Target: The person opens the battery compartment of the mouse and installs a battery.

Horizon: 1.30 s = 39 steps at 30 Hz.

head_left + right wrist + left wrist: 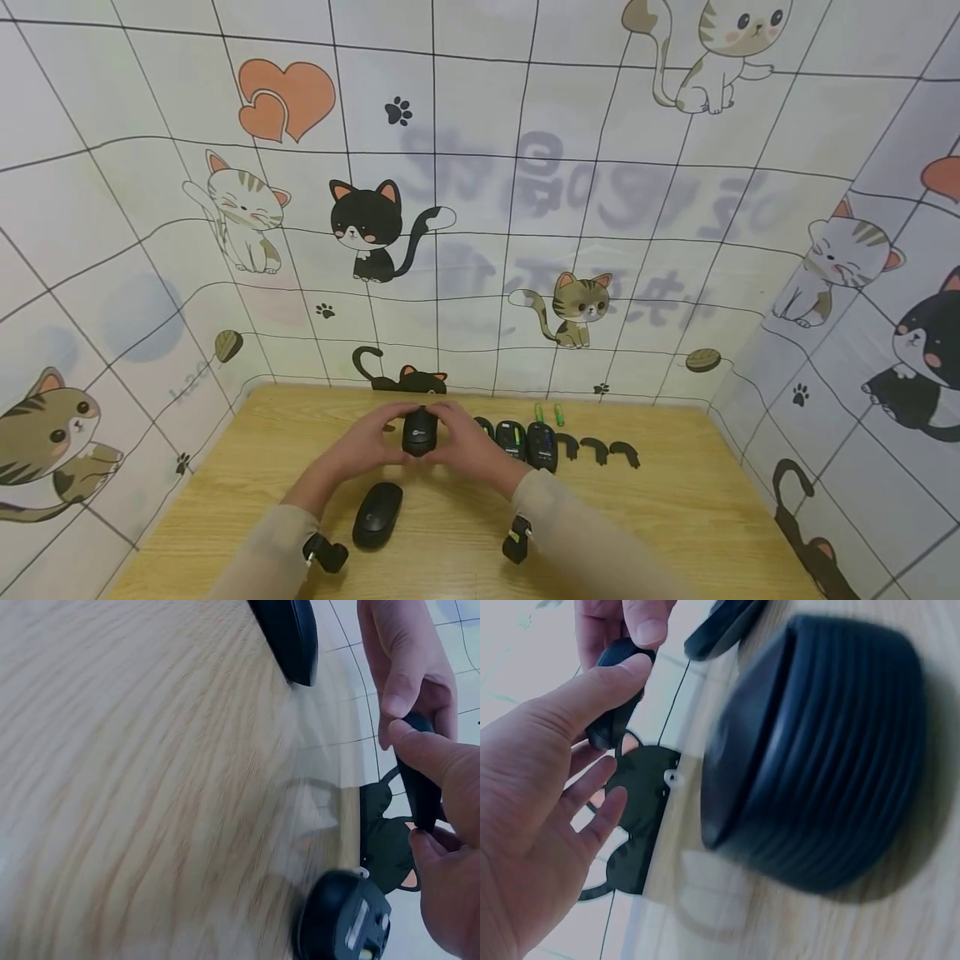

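A small black computer mouse [420, 432] with a light logo is held up between both hands over the far part of the table. My left hand [365, 442] grips its left side, thumb on the near end. From the other side my right hand [467, 443] pinches it with thumb and fingers. In the left wrist view the held mouse [616, 694] shows its dark edge, the left hand's lower fingers spread away from it. Another black mouse [377, 517] lies on the table below the left hand; its ribbed side [840, 750] looms large in the left wrist view.
Beyond the right hand, black mice [542, 447] lie bottom up with battery bays exposed, one partly hidden. Two green batteries [558, 415] lie behind them. Three curved dark covers [595, 451] sit to their right. A cat-printed wall sheet [480, 250] borders the wooden table [675, 517].
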{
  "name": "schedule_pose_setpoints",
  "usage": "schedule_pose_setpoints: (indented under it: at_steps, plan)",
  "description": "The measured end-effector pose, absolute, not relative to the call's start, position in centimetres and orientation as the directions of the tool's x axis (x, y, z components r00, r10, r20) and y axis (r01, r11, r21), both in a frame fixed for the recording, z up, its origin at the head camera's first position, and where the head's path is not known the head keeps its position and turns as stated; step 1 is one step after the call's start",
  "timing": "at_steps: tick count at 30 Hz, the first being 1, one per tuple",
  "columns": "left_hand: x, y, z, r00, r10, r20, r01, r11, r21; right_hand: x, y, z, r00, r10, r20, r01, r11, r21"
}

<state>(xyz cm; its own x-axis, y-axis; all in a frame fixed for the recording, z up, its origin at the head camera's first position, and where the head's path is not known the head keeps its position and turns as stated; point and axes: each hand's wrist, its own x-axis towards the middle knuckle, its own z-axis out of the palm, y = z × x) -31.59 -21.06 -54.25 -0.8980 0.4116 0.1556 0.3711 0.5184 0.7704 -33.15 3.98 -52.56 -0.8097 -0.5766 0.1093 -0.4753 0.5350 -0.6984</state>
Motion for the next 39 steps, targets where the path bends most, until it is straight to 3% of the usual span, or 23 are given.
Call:
schedule_pose_setpoints:
  at_steps: [9,18,29,39]
  plan:
    - [-30.5,-18.5,-54.2,-0.87,0.432,0.239,0.45,0.497,0.742,-32.2,7.7,-52.3,-0.755,-0.628,0.189,-0.555,0.459,-0.694]
    - [-29.0,-15.7,-54.2,-0.86,0.44,0.26,0.462,0.453,0.763,-30.6,11.1,-52.4,-0.743,-0.63,0.228,-0.563,0.404,-0.721]
    - [-27.6,-12.6,-54.8,-0.792,0.466,0.395,0.571,0.337,0.749,-29.0,14.8,-52.2,-0.725,-0.635,0.267,-0.565,0.325,-0.758]
    - [-26.7,-10.3,-54.4,-0.783,0.514,0.351,0.564,0.349,0.748,-27.6,17.2,-52.7,-0.746,-0.614,0.257,-0.546,0.344,-0.764]
